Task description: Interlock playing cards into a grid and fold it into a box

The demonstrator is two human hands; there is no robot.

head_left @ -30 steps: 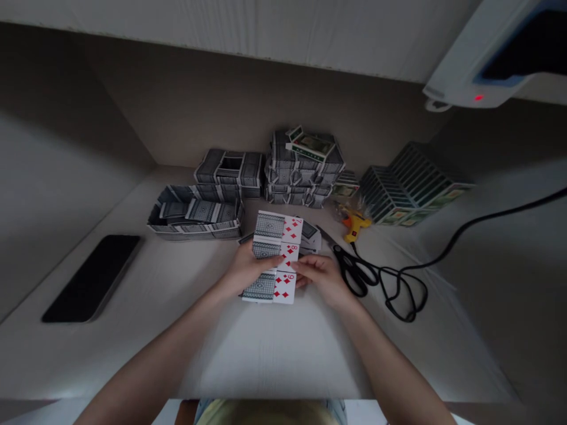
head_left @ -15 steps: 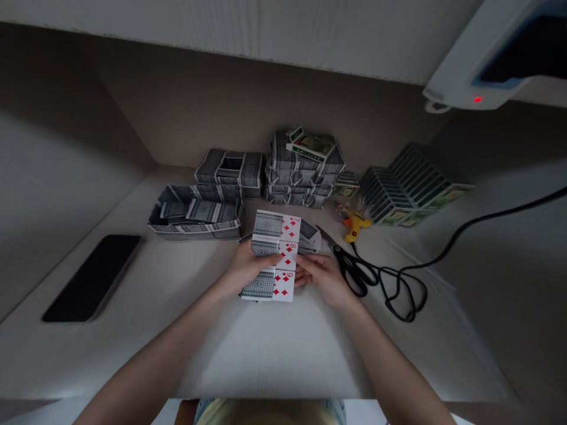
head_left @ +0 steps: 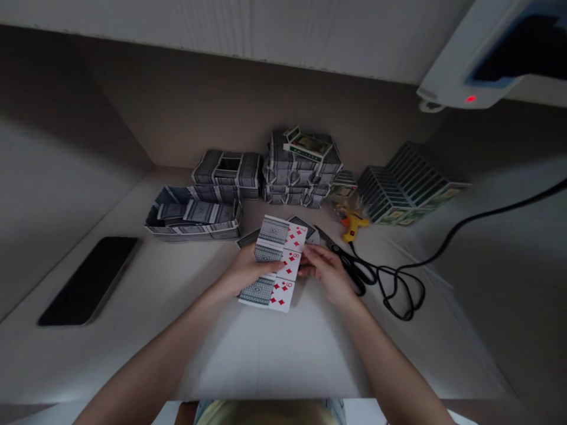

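Observation:
A panel of joined playing cards (head_left: 290,264) shows the seven, eight and nine of diamonds beside patterned card backs. My left hand (head_left: 243,270) grips it from the left, thumb laid across the front and the other fingers hidden behind. At the right edge, near the eight, my right hand (head_left: 325,268) pinches the panel between thumb and fingers; its fingertips are partly hidden. The panel is tilted and held above the desk. Behind it lie loose cards (head_left: 248,238), partly covered. Black-handled scissors (head_left: 354,273) lie just beyond my right hand.
At the back stand a card-built open box (head_left: 195,230) with cards inside, a lidded one (head_left: 228,168) and stacked ones (head_left: 303,165) topped by a card packet (head_left: 309,144). A yellow glue gun (head_left: 354,224), looped black cable (head_left: 410,307), card boxes (head_left: 411,183) and phone (head_left: 91,280) lie around.
The card panel has turned slightly clockwise, its top edge shifting right, with both hands staying on it. More of the loose cards behind shows at the left. The view has shifted slightly.

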